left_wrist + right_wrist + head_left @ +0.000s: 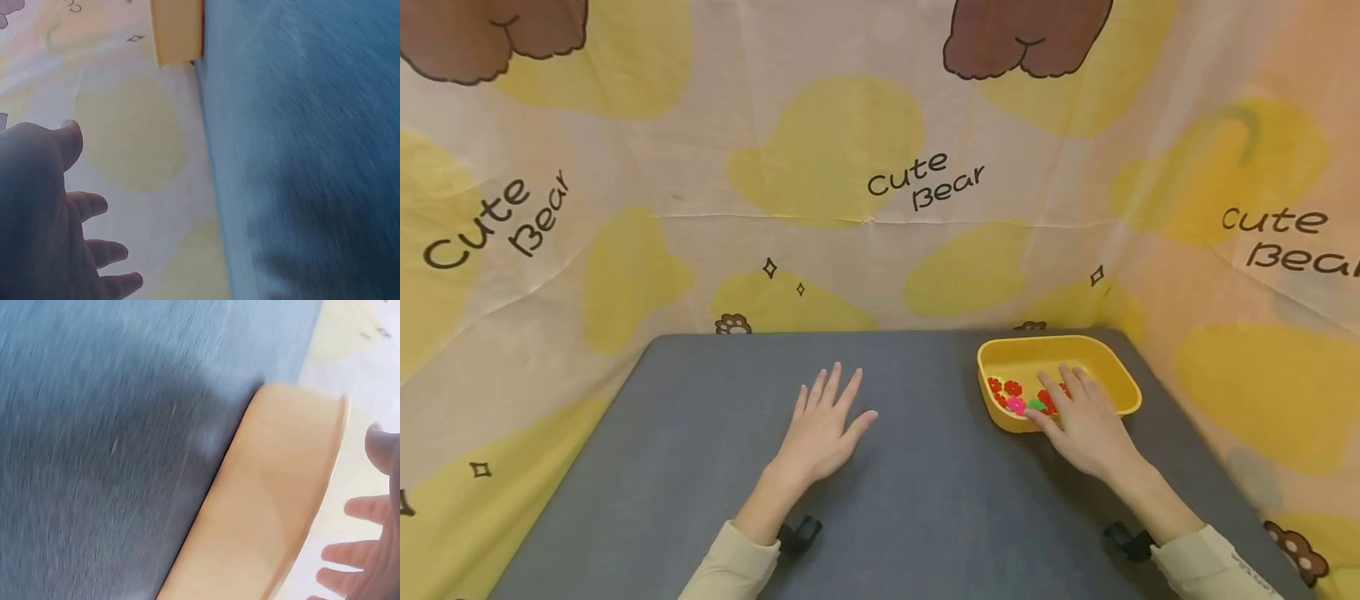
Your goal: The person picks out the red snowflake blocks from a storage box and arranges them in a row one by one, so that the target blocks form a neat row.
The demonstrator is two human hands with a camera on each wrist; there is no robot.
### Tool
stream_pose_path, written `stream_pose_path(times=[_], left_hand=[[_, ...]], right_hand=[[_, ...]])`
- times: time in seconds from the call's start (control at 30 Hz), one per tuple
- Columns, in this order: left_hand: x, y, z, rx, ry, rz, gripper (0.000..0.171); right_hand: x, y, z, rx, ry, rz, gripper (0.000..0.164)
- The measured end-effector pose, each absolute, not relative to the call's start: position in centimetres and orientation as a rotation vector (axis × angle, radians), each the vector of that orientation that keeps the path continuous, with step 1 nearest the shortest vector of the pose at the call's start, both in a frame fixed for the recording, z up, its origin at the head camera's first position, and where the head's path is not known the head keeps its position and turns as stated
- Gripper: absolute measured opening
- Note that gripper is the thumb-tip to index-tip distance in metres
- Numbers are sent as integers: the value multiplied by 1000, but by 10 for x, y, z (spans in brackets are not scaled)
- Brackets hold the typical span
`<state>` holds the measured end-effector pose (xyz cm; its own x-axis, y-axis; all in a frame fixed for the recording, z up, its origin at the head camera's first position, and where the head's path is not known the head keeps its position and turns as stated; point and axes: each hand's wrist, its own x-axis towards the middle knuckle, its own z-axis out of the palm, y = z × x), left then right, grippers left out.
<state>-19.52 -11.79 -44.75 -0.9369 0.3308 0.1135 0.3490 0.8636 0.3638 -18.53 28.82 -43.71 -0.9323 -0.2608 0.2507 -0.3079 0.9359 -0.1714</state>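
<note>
At the right of the table stands a yellow plastic basin (1075,354), with several small flower-shaped pieces (1012,388) in red, pink and green inside. My right hand (1090,429) is over the basin's near edge, fingers spread and holding nothing; it hides some of the pieces. The right wrist view shows the basin's outer wall (262,487) with the fingers just beyond its rim. Left of the middle, my left hand (822,429) hovers above the table with its fingers spread and nothing in it.
A grey-blue cloth covers the table (715,433). Behind and beside it hangs a curtain (827,150) with yellow patches, bear drawings and lettering. Dark straps with small devices (801,533) sit on both wrists.
</note>
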Motion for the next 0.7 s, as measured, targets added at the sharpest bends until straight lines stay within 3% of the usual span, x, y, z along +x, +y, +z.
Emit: stream_pose_path(times=[0.7], left_hand=[[-208, -26, -448, -746, -2851, -897, 68]], right_hand=[[-211, 359, -441, 296, -2826, 369, 63]])
